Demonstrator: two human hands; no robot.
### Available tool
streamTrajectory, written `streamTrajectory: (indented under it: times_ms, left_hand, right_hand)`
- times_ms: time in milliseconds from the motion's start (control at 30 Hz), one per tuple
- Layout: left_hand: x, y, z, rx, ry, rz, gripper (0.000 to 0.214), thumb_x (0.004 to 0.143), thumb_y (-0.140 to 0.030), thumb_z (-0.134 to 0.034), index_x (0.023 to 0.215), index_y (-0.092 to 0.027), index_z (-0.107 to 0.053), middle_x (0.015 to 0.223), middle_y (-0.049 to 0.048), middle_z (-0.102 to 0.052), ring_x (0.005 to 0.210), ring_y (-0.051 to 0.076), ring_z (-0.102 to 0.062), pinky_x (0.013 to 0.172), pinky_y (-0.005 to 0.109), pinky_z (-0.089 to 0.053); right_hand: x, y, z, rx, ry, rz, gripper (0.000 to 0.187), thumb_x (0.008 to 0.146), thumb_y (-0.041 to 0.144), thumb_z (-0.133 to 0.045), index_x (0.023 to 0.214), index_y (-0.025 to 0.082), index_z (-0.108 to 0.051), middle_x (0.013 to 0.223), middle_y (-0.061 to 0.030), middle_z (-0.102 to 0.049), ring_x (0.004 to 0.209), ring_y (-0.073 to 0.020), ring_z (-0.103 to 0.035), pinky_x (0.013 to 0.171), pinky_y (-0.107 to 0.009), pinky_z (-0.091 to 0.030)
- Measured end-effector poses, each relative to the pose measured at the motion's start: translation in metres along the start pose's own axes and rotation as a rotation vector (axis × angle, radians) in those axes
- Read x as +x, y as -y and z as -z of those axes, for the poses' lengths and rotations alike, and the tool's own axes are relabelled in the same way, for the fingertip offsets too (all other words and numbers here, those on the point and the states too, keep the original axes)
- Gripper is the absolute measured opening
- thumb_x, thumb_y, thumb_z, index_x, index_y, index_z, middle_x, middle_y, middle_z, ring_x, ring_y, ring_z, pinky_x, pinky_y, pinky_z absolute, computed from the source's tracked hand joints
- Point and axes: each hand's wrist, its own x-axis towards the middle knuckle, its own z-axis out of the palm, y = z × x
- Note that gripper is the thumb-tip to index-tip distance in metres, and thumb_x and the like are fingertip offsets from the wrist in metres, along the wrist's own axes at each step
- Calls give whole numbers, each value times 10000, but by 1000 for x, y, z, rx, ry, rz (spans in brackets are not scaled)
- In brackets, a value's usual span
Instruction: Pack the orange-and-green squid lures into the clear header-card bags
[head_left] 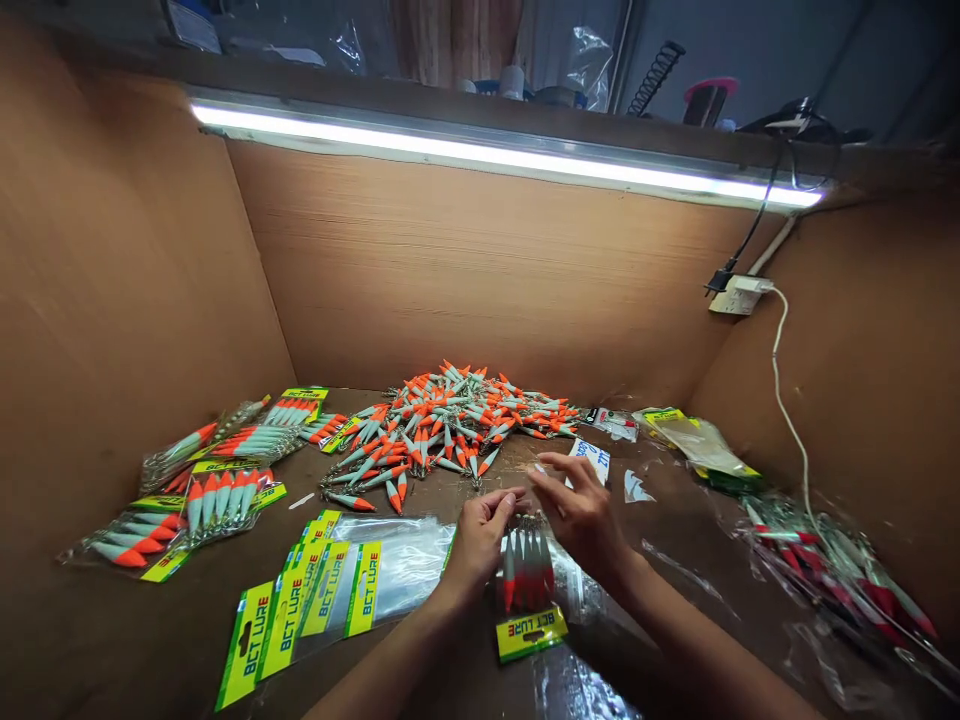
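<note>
My left hand [480,540] and my right hand [581,512] meet over a clear bag [529,590] with a yellow-green "BCT LURE" header, filled with several white and orange lures. The left fingers are curled on the bag's top edge. The right fingers pinch at the same edge, with the index finger stretched out. A big heap of loose orange and pale green lures [442,425] lies just beyond the hands.
Empty header bags [322,600] are fanned out at the front left. Filled packs [217,470] are stacked at the far left. More clear bags and packed red lures [832,570] lie at the right. Cardboard walls [480,270] enclose the table; a cable hangs from a socket [739,295].
</note>
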Motion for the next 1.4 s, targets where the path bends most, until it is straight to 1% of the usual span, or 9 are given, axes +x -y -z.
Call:
streamTrajectory:
  times_ms: [333, 433, 567, 700, 800, 933, 1033, 1167, 1400]
  left_hand:
    - [-22, -30, -5, 611, -5, -214, 337, 983, -329, -458, 833, -175, -717, 700, 5, -675, 620, 142, -556, 587, 239, -341]
    - [-23, -29, -7, 501, 33, -194, 348, 982, -367, -471, 888, -183, -751, 764, 25, -724, 722, 177, -635, 650, 241, -412]
    - [-20, -25, -11, 98, 97, -74, 352, 947, -435, -551, 1086, -182, -752, 1008, 88, -770, 1006, 255, -694, 876, 311, -497]
    - [-16, -23, -9, -315, 58, 97, 421, 911, -457, -621, 1188, -150, -696, 1167, 158, -726, 1090, 283, -680, 848, 337, -540]
    - [-14, -24, -5, -461, 18, 172, 426, 899, -433, -650, 1228, -163, -665, 1251, 165, -684, 1065, 269, -689, 776, 303, -554]
    - [-11, -24, -5, -457, 36, 219, 445, 893, -431, -662, 1256, -175, -648, 1208, 153, -705, 1061, 255, -689, 771, 291, -554]
    - [-12, -23, -11, -418, 74, 221, 465, 884, -447, -669, 1257, -170, -648, 1166, 149, -721, 1025, 239, -698, 736, 268, -550]
    - [-17, -19, -19, -397, 132, 215, 498, 887, -472, -658, 1273, -159, -634, 1152, 158, -722, 992, 235, -703, 739, 279, -551]
    - [-10, -16, -4, -161, 125, 215, 577, 800, -552, -717, 1214, -153, -672, 1159, 168, -715, 1042, 283, -672, 718, 304, -536]
  right_hand:
    - [29, 20, 11, -269, 437, 181, 90, 929, 142, -595, 854, 179, -628, 883, -65, -665, 829, -222, -552, 731, -342, -425]
    - [25, 15, 9, -112, 357, 41, 124, 947, 159, -555, 853, 181, -634, 841, -50, -662, 812, -207, -563, 735, -326, -416]
    - [14, -9, 10, 339, 56, -432, 228, 971, 344, -541, 891, 191, -689, 854, -40, -696, 800, -192, -617, 742, -305, -457]
    - [-6, -64, 56, 759, -96, -766, 389, 825, 582, -665, 862, 197, -710, 792, -39, -699, 662, -178, -617, 656, -304, -503]
    - [-25, -105, 112, 489, 74, -788, 328, 823, 511, -668, 782, 195, -745, 748, -65, -712, 640, -190, -622, 633, -308, -518]
    - [-35, -117, 155, 31, -107, -757, 252, 841, 260, -558, 898, 173, -788, 1018, -133, -748, 962, -247, -651, 846, -334, -505]
    - [-31, -85, 136, 66, -103, -661, 330, 851, 221, -532, 1098, 222, -750, 1167, -82, -719, 1097, -248, -617, 945, -360, -470]
    - [-26, -33, 75, 671, 299, -729, 496, 910, 454, -570, 1353, 232, -587, 1165, -77, -705, 843, -198, -642, 731, -321, -522]
    - [-32, -26, 21, 832, 379, -734, 349, 786, 476, -759, 812, 128, -745, 645, 3, -621, 598, -109, -487, 575, -230, -368]
